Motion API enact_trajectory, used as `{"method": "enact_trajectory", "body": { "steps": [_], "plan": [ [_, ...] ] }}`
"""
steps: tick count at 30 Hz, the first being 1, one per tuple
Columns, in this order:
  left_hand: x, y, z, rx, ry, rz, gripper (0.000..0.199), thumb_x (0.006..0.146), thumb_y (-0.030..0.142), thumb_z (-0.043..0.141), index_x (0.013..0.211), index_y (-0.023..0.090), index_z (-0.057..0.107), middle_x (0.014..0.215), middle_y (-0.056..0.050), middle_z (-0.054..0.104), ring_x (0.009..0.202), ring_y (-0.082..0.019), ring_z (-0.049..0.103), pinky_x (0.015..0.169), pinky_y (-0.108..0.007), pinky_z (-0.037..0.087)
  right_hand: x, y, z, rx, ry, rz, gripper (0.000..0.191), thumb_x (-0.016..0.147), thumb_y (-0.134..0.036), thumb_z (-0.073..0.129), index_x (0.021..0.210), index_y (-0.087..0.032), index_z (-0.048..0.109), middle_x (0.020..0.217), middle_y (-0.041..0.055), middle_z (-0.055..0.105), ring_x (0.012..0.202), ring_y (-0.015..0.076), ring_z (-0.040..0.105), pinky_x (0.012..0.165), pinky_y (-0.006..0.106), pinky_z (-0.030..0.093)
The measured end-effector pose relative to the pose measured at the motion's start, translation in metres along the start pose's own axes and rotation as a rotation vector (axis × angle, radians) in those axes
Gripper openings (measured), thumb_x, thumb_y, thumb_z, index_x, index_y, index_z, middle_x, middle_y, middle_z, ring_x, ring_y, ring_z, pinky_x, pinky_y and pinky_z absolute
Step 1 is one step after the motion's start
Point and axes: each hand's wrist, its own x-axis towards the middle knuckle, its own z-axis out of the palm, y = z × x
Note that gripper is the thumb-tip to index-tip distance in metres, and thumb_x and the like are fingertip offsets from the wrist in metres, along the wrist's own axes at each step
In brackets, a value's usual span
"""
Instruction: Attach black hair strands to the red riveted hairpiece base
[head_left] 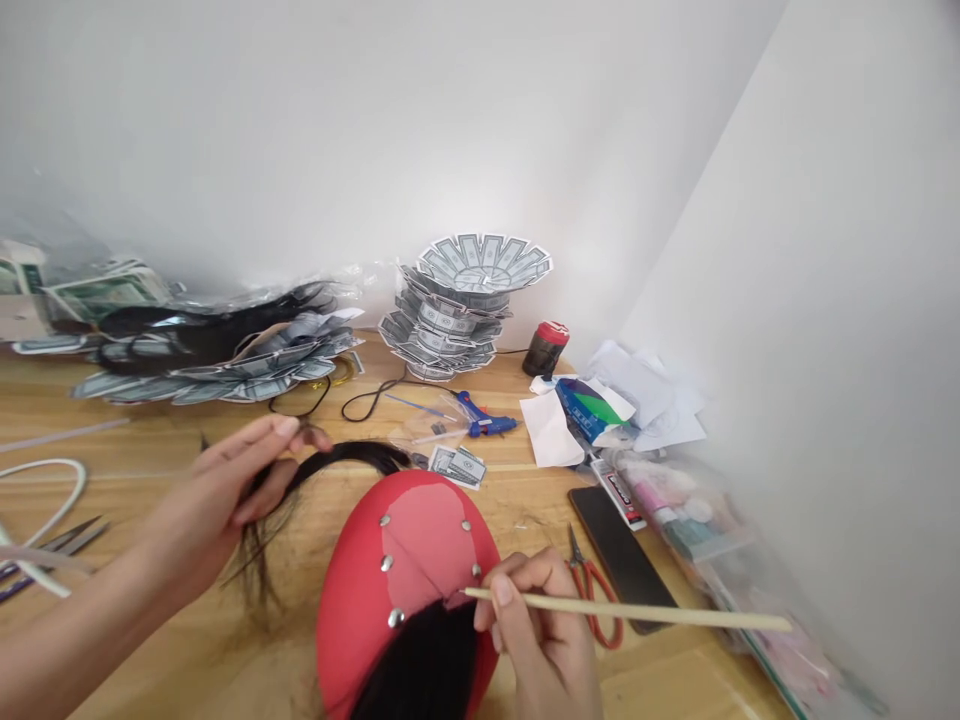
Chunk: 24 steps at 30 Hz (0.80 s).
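Pinched tight: left hand [214,510] on lock of black hair [337,458]; right hand [540,640] gripping thin stick [637,610], tip against red head form [375,560], bottom centre of frame. Risk: lock slipping from slack pinch.

Red wig block [401,540], black hair lock [349,458], bamboo stick [637,608]

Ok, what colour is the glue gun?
The glue gun is blue, best seen in the head view.

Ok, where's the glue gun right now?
In the head view, the blue glue gun lies at the back of the table, just in front of the stacked paper bowls and left of the white paper.
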Motion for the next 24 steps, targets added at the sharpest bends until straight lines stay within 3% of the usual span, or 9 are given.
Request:
{"method": "enact_trajectory", "body": {
  "steps": [3,5,10,15,19,22,24],
  "plan": [
    [0.006,0.004,-0.001,-0.11,0.14,0.056,0.02,0.104,0.016,0.045,0.085,0.015,0.052,0.083,0.006,0.054,0.045,-0.003,0.027,0.044,-0.012,0.027,0.005,0.003,-0.007,-0.034,-0.044,-0.036,0.031,0.098,-0.045,0.068,0.078,-0.022,0.059,0.071,-0.0006,0.071,0.054,0.0089,0.057,0.054,0.02,0.048],
    [0.006,0.002,0.0,-0.135,0.165,0.081,0.021,0.105,0.015,0.044,0.085,0.015,0.049,0.089,0.005,0.054,0.047,-0.003,0.027,0.045,-0.013,0.026,0.009,0.001,-0.009,-0.048,-0.013,-0.075,0.029,0.097,-0.043,0.07,0.078,-0.022,0.061,0.071,-0.0008,0.074,0.055,0.0085,0.059,0.057,0.019,0.051],
    [-0.01,-0.011,0.003,-0.017,0.035,0.095,0.03,0.108,0.034,0.049,0.086,0.017,0.06,0.051,0.008,0.037,0.049,-0.01,0.028,0.052,-0.014,0.029,0.02,-0.027,-0.015,0.061,0.246,-0.248,0.024,0.087,-0.044,0.082,0.085,-0.026,0.067,0.078,-0.0007,0.083,0.051,0.0073,0.059,0.055,0.018,0.049],
    [-0.028,-0.018,0.003,0.147,-0.144,0.1,0.047,0.099,0.059,0.059,0.076,0.019,0.062,0.05,0.006,0.043,0.048,-0.011,0.036,0.047,-0.018,0.032,0.023,-0.048,-0.032,0.043,0.467,-0.424,0.015,0.091,-0.04,0.077,0.092,-0.025,0.074,0.087,-0.0001,0.084,0.063,0.0129,0.066,0.062,0.025,0.051],
    [-0.039,-0.017,0.006,0.313,-0.283,0.175,0.053,0.098,0.065,0.054,0.079,0.019,0.071,0.067,0.001,0.063,0.042,-0.01,0.036,0.042,-0.019,0.035,0.008,-0.026,-0.026,-0.427,0.325,-0.51,0.015,0.095,-0.025,0.065,0.084,-0.028,0.075,0.086,0.0036,0.082,0.078,0.0231,0.074,0.074,0.036,0.054],
    [-0.042,-0.018,0.008,0.354,-0.299,0.232,0.048,0.099,0.059,0.054,0.078,0.021,0.072,0.077,0.0,0.068,0.041,-0.009,0.03,0.036,-0.02,0.027,-0.003,-0.002,-0.01,-0.73,0.166,-0.801,0.025,0.086,-0.014,0.062,0.099,-0.031,0.076,0.086,0.0038,0.083,0.076,0.0266,0.074,0.072,0.039,0.052],
    [-0.042,-0.018,0.008,0.344,-0.293,0.282,0.044,0.1,0.056,0.055,0.079,0.022,0.073,0.078,0.0,0.07,0.047,-0.012,0.038,0.038,-0.02,0.029,-0.007,0.008,0.0,-0.836,0.063,-0.939,0.031,0.08,-0.013,0.063,0.104,-0.029,0.072,0.09,0.0047,0.085,0.075,0.0284,0.076,0.071,0.041,0.051]
  ]
}}
